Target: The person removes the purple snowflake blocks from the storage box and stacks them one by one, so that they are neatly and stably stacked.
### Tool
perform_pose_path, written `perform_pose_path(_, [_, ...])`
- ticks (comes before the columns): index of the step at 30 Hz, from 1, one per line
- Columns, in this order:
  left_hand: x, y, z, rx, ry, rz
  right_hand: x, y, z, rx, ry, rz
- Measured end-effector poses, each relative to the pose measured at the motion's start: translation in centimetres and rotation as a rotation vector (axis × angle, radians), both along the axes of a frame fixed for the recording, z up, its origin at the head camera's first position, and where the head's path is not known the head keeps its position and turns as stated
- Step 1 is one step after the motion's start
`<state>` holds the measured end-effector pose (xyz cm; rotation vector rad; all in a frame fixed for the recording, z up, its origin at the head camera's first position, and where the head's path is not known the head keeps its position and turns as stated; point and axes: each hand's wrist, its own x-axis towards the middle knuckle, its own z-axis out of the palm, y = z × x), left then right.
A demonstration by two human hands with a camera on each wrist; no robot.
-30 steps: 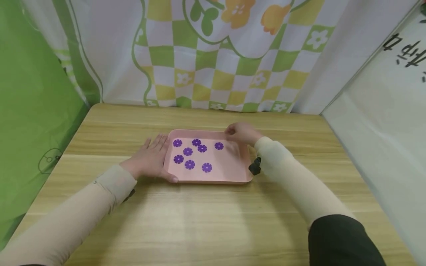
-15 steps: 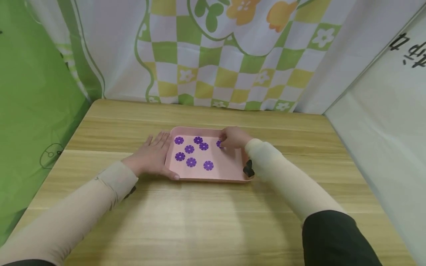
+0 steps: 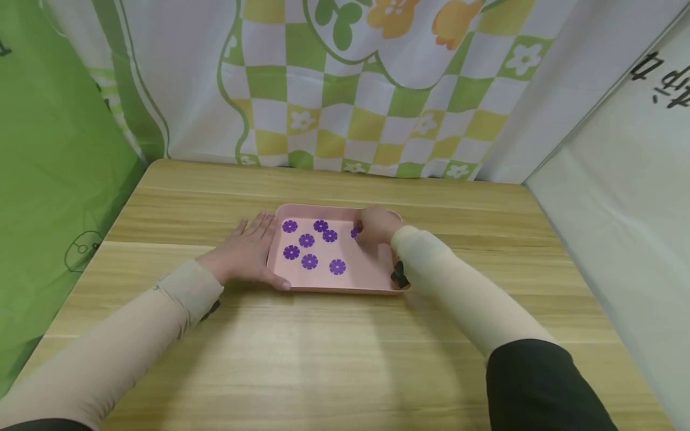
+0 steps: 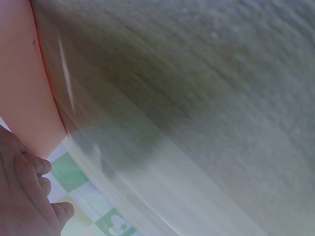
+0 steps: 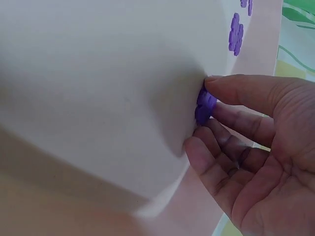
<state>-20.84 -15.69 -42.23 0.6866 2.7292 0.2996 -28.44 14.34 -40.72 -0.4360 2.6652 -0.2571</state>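
Pinching a purple disc [image 5: 205,105] at its edge, the right hand [image 3: 378,226] is inside the pink tray [image 3: 372,275], right of its middle near the far wall. The left hand [image 3: 244,254], fingers spread, rests against the tray's left side. Seven other purple discs [image 3: 306,240] lie across the tray's left and middle. Beneath the tray is a wooden tabletop [image 3: 334,359].

Right hand [image 5: 275,160] pinching purple disc [image 5: 204,109], pink tray [image 5: 262,42]

Right hand [image 3: 379,225] in apparent pinch
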Motion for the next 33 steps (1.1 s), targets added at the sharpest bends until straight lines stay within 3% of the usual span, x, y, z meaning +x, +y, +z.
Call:
perform_pose_path(8, [0.1,0.0,0.1,0.007,-0.007,-0.004,0.1,0.3,-0.2,-0.093,-0.003,-0.058])
perform_pose_path(14, [0.0,-0.1,-0.1,0.000,-0.003,-0.001,0.3,1.2,0.6,-0.179,0.050,0.003])
perform_pose_path(18, [0.0,0.0,0.1,0.011,-0.003,-0.001,0.3,2.2,1.1,-0.246,0.041,0.014])
perform_pose_path(23, [0.0,0.1,0.0,0.012,-0.006,0.002,0.3,3.9,1.6,-0.439,-0.054,-0.100])
perform_pose_path(26, [0.0,0.0,0.1,0.019,-0.006,0.001,0.0,5.1,1.7,-0.540,-0.062,-0.172])
perform_pose_path(33, [0.0,0.0,0.2,0.002,-0.001,-0.007,0.0,7.6,1.9,-0.655,-0.077,-0.294])
